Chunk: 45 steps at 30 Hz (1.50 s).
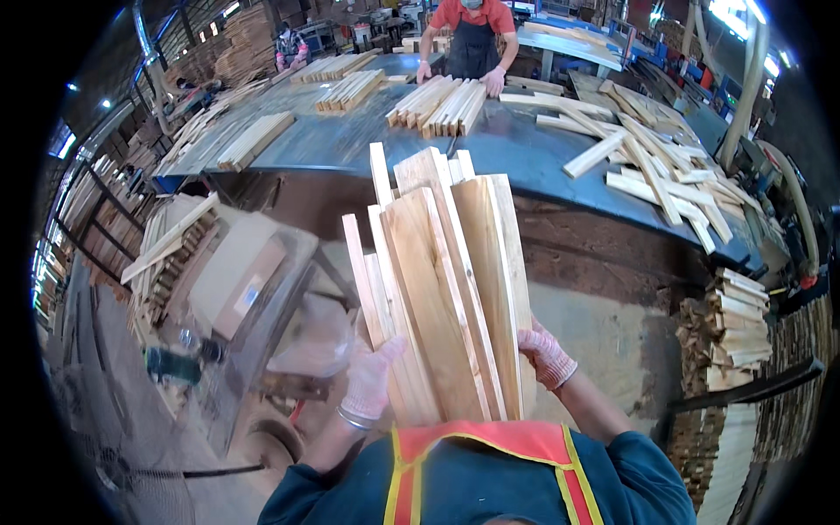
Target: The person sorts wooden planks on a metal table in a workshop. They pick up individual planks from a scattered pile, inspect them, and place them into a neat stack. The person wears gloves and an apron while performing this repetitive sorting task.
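Note:
A bundle of pale wooden boards stands lengthwise in front of my chest, its far ends uneven. My left hand, in a pinkish-white work glove, presses against the bundle's left side with the thumb over the boards. On the opposite side my right hand, gloved alike, clasps the outer board, its fingertips partly hidden behind the wood. Between them the two hands carry the whole bundle. The boards' near ends reach my orange and yellow vest.
Across a long dark table, a co-worker holds a row of boards. Loose boards lie jumbled on its right part. Board stacks rise at my right; a cluttered bench is left, with a fan below.

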Each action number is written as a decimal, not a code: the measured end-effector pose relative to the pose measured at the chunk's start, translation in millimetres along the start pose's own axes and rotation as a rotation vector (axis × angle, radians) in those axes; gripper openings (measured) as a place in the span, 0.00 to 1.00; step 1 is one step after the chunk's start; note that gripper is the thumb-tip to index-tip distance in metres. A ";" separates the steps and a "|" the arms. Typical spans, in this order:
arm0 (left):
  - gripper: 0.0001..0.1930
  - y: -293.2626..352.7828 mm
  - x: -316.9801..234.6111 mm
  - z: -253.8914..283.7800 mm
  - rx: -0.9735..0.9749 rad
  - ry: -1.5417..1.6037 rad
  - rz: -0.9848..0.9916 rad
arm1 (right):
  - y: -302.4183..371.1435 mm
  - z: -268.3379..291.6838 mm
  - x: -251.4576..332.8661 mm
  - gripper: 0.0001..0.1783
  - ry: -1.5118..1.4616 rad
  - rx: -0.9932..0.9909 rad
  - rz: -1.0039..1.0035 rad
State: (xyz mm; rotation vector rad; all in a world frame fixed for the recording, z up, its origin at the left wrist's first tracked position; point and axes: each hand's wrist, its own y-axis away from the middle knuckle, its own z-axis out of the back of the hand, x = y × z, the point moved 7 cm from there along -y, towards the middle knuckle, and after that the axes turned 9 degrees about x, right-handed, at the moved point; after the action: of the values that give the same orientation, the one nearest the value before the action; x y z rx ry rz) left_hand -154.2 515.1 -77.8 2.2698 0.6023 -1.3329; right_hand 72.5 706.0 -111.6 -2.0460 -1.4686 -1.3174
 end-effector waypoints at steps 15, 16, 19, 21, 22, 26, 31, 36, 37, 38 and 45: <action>0.40 -427.1 66.7 -50.7 0.124 -0.045 0.177 | -314.5 211.7 93.1 0.57 -0.245 -0.063 -0.061; 0.40 -451.1 79.7 -50.4 0.116 -0.047 0.171 | -333.9 228.0 98.6 0.57 -0.249 -0.050 -0.074; 0.41 -527.2 51.3 -77.0 0.077 0.006 0.173 | -398.7 253.0 158.6 0.55 -0.281 -0.023 -0.100; 0.42 -571.6 29.8 -90.2 0.043 0.040 0.179 | -441.2 258.1 202.4 0.55 -0.264 -0.005 -0.115; 0.42 -590.9 29.5 -90.2 0.025 0.047 0.181 | -460.0 262.0 215.7 0.55 -0.256 0.001 -0.131; 0.42 -662.5 31.0 -38.9 0.010 0.041 0.203 | -554.6 263.9 207.9 0.40 -0.282 0.016 -0.152; 0.34 -725.7 95.2 -22.5 -0.067 0.174 0.351 | -637.3 320.1 170.4 0.46 -0.315 -0.018 -0.370; 0.14 -829.2 174.0 113.6 -0.029 0.379 0.368 | -732.5 327.5 159.4 0.40 -0.222 -0.188 -0.515; 0.11 -844.8 188.0 145.6 -0.004 0.400 0.344 | -761.2 313.9 148.1 0.43 -0.268 -0.186 -0.494; 0.09 -857.9 192.3 165.2 0.023 0.421 0.342 | -785.5 299.2 163.8 0.45 -0.274 -0.187 -0.465; 0.15 -1035.8 65.9 200.9 0.029 -0.041 0.544 | -932.5 260.6 169.7 0.49 -0.307 -0.326 -0.361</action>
State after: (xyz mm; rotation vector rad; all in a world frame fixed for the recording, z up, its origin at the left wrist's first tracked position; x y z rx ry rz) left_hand -852.9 1248.9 -379.4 2.1981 -0.0577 -1.1097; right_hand -593.1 1387.8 -353.3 -2.3512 -1.9418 -1.5113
